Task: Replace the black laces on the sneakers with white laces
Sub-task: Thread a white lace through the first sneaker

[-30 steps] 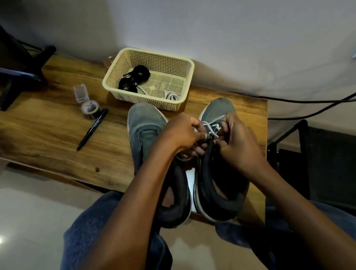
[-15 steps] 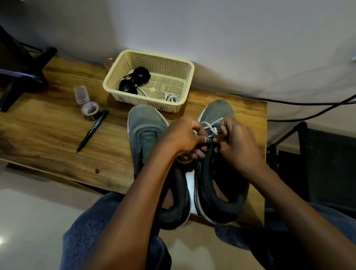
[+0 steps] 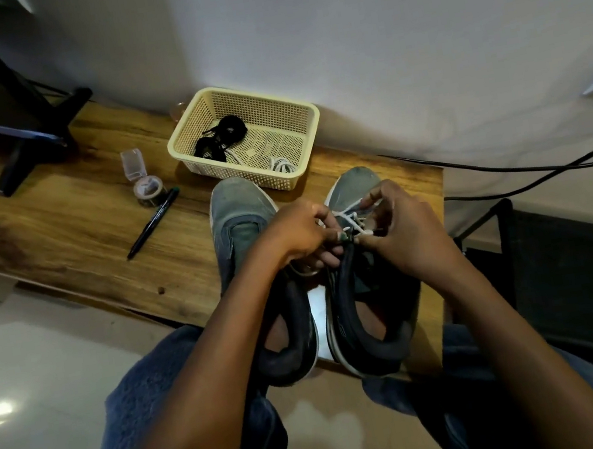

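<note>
Against the pale wall, a wooden worktop (image 3: 56,239) carries two grey sneakers side by side, toes toward a cream basket (image 3: 309,121). Over the last second both hands have barely shifted: the left hand (image 3: 300,231) and right hand (image 3: 401,231) stay bunched over the right sneaker (image 3: 354,184), their fingers curled and pinching the white lace (image 3: 343,213) at its eyelets. Only the view has tipped slightly. So threading on this sneaker continues, apparently partway up. The left sneaker (image 3: 234,210) shows no lace. Black laces (image 3: 223,137) lie coiled in the basket, beside another white lace (image 3: 280,166).
</note>
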Demonstrator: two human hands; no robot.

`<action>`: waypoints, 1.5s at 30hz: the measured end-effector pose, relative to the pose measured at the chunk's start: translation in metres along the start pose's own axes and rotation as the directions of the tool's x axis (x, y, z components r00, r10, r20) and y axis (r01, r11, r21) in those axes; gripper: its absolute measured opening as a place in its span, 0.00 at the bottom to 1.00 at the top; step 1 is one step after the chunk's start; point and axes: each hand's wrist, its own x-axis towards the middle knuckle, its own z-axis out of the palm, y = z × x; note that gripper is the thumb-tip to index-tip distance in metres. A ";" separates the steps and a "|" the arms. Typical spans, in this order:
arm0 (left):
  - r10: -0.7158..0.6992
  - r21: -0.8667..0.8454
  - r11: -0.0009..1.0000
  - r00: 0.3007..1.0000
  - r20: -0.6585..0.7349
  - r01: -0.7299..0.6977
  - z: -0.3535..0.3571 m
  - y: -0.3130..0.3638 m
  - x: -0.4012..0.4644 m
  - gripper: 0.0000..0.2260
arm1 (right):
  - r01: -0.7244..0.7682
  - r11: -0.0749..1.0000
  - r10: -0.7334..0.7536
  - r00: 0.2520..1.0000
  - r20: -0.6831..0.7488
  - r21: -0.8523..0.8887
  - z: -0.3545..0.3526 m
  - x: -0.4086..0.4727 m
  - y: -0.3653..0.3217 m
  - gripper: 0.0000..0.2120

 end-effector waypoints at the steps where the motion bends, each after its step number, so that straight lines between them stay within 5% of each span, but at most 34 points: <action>1: -0.010 -0.009 1.000 1.000 0.009 0.010 -0.001 0.000 0.000 0.08 | -0.020 0.998 0.021 1.000 0.020 -0.054 -0.002 0.001 0.002 0.20; 13: -0.107 0.066 0.992 0.993 -0.056 0.111 -0.013 0.004 -0.006 0.12 | -0.207 0.973 0.213 0.976 0.045 -0.100 -0.015 -0.001 0.008 0.13; 22: -0.155 -0.114 0.984 0.976 -0.156 0.138 -0.007 0.009 -0.008 0.10 | -0.222 0.969 0.232 0.968 0.093 -0.111 -0.017 0.001 0.006 0.11; 24: -0.091 0.041 0.993 0.931 -0.354 0.113 -0.010 0.006 -0.005 0.08 | -0.226 0.969 0.236 0.967 0.097 -0.103 -0.017 0.001 0.006 0.11; 27: 0.171 0.276 0.961 0.744 -0.646 0.018 -0.019 0.003 -0.003 0.08 | -0.228 0.968 0.238 0.966 0.103 -0.105 -0.017 0.001 0.005 0.10; 30: 0.256 0.402 0.911 0.633 -0.730 0.095 -0.028 0.001 -0.006 0.09 | -0.229 0.966 0.242 0.965 0.102 -0.120 -0.017 0.001 0.004 0.10; 33: 0.274 0.501 0.852 0.688 -0.672 0.151 -0.029 -0.004 -0.006 0.09 | -0.236 0.965 0.249 0.963 0.106 -0.118 -0.016 0.002 0.005 0.10; 39: 0.327 0.635 0.765 0.914 -0.238 -0.108 -0.016 -0.005 -0.004 0.10 | -0.254 0.964 0.261 0.958 0.115 -0.071 -0.017 0.003 0.005 0.09; 45: 0.361 0.760 0.644 0.909 -0.210 -0.081 -0.009 -0.004 -0.004 0.06 | -0.294 0.956 0.294 0.953 0.072 -0.011 -0.020 0.002 0.006 0.06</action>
